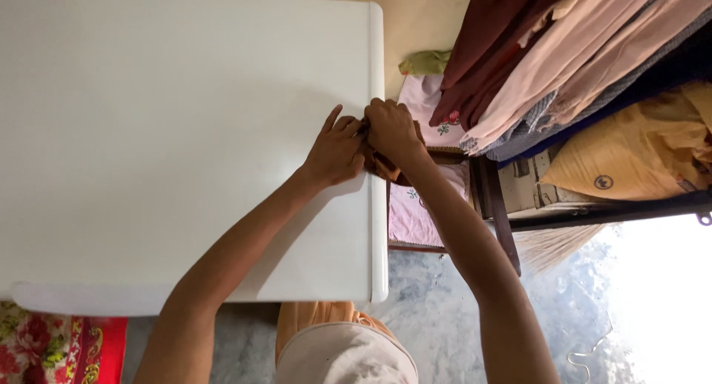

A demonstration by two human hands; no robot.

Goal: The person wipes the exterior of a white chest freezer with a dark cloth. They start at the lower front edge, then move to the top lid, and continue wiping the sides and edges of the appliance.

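Upper right of the frame, hung clothes in maroon, pink and grey drape above a yellow sack. Lower left shows a red floral cloth; a broom lies lower right.

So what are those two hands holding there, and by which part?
Both the left hand and right hand grip a bunched brown cloth at its top, pressed against the edge of the white appliance top. The rest hangs below.
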